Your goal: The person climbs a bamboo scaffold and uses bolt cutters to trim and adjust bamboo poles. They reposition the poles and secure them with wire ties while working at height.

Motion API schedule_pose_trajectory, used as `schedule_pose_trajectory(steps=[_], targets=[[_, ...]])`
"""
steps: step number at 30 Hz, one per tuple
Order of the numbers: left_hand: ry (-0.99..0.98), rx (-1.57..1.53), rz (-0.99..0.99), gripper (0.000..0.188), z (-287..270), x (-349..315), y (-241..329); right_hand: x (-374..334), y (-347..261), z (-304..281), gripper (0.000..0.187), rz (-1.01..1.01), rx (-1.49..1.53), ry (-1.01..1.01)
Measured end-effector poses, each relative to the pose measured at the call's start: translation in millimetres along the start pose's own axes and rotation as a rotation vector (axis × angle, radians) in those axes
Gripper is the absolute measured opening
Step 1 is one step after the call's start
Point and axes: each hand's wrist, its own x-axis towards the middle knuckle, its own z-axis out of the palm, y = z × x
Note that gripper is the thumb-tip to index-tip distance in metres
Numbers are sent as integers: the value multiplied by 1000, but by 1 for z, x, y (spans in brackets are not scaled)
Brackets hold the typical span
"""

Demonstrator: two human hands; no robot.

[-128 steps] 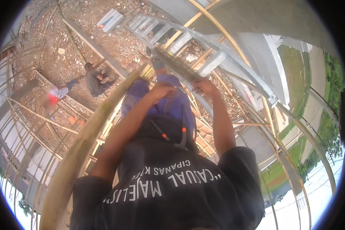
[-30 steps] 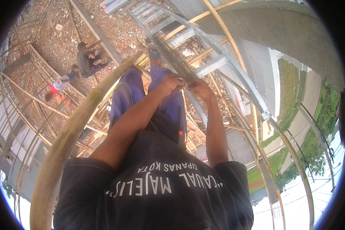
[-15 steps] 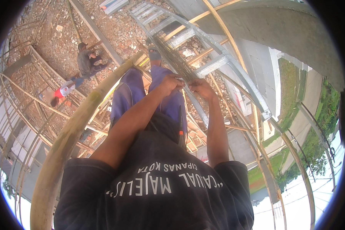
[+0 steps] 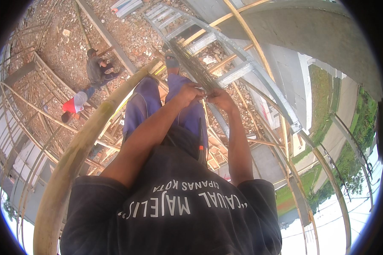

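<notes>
Head view: left hand [image 4: 188, 94] and right hand [image 4: 222, 100] nearly meet, fingers curled, their hold I cannot tell, by the streaky dark strip [image 4: 195, 67] alongside the ladder [image 4: 235, 73], and slack fingertips could drop anything pinched onto rubble [image 4: 134, 47].

Looks steeply down from the wearer's head, through the left of two side-by-side fisheye lenses. Sits nearest to the black T-shirt [image 4: 170, 233], close across the lower edge. Faces footward past the bare forearms [image 4: 147, 140] to the left hand [image 4: 189, 94] and right hand [image 4: 221, 100], a little farther off, near the middle of the view. Reaches beyond to the metal ladder [image 4: 234, 74] and, much farther below, to rubble ground [image 4: 136, 47] with two co-workers [image 4: 96, 70], small at upper left. Spans very wide, out to pale sky [image 4: 327, 231] low on both sides, curving strongly toward the rim.
</notes>
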Motion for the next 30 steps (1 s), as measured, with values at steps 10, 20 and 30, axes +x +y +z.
schedule_pose_trajectory(steps=[10, 20, 30], targets=[[10, -21, 19, 38, -2, 9, -6, -9, -12, 2, 28, 53, -61, 162], [91, -93, 4, 23, 1, 7, 3, -27, -23, 21, 31, -97, -258, 383], [274, -298, 133, 21, -16, 22, 44, -46, -23, 19, 27, -69, -191, 445]])
